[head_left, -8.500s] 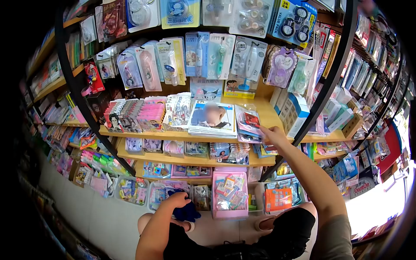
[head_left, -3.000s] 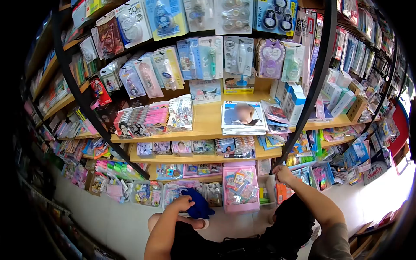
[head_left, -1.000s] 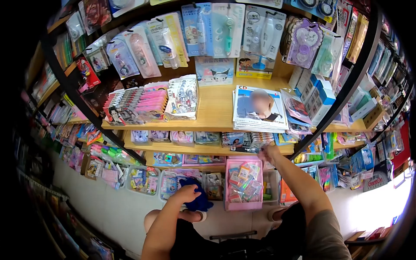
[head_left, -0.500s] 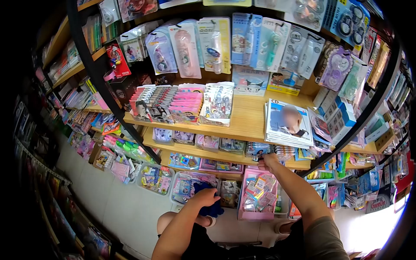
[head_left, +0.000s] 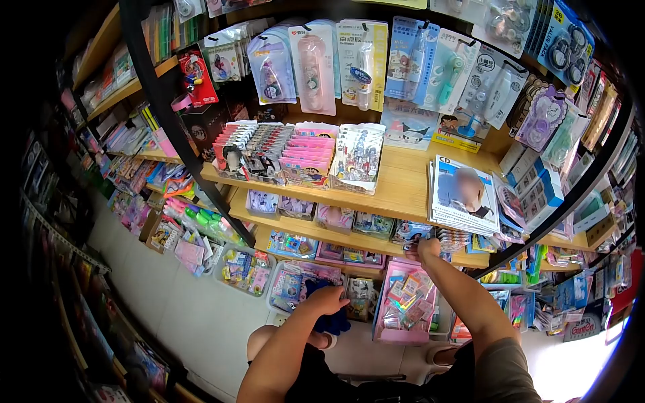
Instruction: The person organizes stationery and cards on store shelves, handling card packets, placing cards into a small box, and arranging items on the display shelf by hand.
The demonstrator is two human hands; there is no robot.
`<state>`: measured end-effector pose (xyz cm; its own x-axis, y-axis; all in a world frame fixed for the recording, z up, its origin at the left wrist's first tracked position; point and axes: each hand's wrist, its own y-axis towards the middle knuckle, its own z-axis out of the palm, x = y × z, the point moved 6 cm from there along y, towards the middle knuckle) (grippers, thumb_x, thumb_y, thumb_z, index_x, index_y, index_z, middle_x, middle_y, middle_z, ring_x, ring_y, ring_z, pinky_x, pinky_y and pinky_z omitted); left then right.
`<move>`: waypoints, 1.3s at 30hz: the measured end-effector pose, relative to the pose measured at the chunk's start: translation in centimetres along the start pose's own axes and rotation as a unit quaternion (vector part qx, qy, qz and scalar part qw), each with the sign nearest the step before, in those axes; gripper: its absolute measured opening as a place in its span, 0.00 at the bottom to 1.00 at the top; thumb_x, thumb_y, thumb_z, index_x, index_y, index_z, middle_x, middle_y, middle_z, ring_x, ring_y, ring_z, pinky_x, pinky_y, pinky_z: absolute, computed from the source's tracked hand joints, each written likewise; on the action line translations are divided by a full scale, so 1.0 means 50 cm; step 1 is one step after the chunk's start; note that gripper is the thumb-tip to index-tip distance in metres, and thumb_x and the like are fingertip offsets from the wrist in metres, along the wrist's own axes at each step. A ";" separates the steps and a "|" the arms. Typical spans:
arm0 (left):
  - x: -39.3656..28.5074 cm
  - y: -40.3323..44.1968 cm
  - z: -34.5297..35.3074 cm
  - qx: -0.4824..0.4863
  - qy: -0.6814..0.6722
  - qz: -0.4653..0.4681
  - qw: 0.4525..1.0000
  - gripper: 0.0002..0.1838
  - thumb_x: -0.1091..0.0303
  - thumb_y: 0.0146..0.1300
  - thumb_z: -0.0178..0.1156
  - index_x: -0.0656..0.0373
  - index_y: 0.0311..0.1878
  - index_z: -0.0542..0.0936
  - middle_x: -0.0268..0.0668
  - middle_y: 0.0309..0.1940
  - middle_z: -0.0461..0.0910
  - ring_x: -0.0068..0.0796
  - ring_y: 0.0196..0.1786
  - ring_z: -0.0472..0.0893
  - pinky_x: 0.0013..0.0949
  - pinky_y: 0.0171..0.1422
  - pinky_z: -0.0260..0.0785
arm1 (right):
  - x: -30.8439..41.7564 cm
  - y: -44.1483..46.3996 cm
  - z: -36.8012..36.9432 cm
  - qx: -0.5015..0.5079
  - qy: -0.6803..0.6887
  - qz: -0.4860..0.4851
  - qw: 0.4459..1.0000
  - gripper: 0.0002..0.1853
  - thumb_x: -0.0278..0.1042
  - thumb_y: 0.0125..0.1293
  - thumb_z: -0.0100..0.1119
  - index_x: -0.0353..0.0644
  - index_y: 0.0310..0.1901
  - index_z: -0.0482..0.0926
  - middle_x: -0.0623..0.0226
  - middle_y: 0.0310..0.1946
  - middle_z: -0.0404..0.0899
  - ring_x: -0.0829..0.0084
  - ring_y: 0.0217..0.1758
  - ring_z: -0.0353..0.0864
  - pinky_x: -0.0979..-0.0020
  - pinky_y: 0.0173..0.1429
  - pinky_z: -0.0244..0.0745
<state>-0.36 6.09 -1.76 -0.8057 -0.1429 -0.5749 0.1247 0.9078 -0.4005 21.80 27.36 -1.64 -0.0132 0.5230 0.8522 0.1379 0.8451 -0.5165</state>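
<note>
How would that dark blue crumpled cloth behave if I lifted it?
The dark blue crumpled cloth would probably hang floppy, since its loose folds slump below the left hand. Bunched and shapeless, it seems unlikely to roll.

blister packs (head_left: 312,72), black post (head_left: 166,114), pale floor (head_left: 148,289)

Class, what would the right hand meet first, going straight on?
The right hand would likely meet the blue glossy picture packets on the pale wooden lower shelf; whether it already touches them is unclear.
</note>
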 end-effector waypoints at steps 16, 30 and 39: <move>0.011 0.004 0.022 0.019 0.032 -0.005 0.999 0.25 0.52 0.59 0.54 0.65 0.50 0.71 0.51 0.48 0.74 0.49 0.51 0.74 0.42 0.53 0.66 | -0.005 -0.197 -0.132 0.121 -0.118 -0.020 0.985 0.08 0.24 0.63 0.36 0.32 0.42 0.62 0.49 0.26 0.75 0.56 0.24 0.80 0.60 0.27 0.82; 0.018 0.016 0.045 0.028 0.051 0.015 0.998 0.26 0.50 0.59 0.53 0.65 0.49 0.72 0.52 0.48 0.74 0.50 0.51 0.74 0.43 0.54 0.66 | -0.010 -0.311 -0.210 0.148 -0.159 -0.029 0.976 0.08 0.24 0.63 0.36 0.32 0.39 0.67 0.50 0.25 0.76 0.60 0.23 0.80 0.64 0.28 0.81; 0.016 0.005 0.043 0.025 0.048 0.024 0.998 0.26 0.49 0.58 0.53 0.66 0.47 0.73 0.53 0.45 0.75 0.51 0.48 0.75 0.44 0.52 0.66 | -0.010 -0.338 -0.188 0.163 -0.161 -0.027 0.973 0.09 0.24 0.63 0.37 0.33 0.42 0.67 0.51 0.25 0.77 0.59 0.24 0.81 0.64 0.28 0.81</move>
<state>0.29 5.36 -3.87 -0.8496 -0.0599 -0.5241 0.1904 0.8917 -0.4106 28.81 11.78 7.43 -0.3276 0.4396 0.8363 -0.1923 0.8356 -0.5146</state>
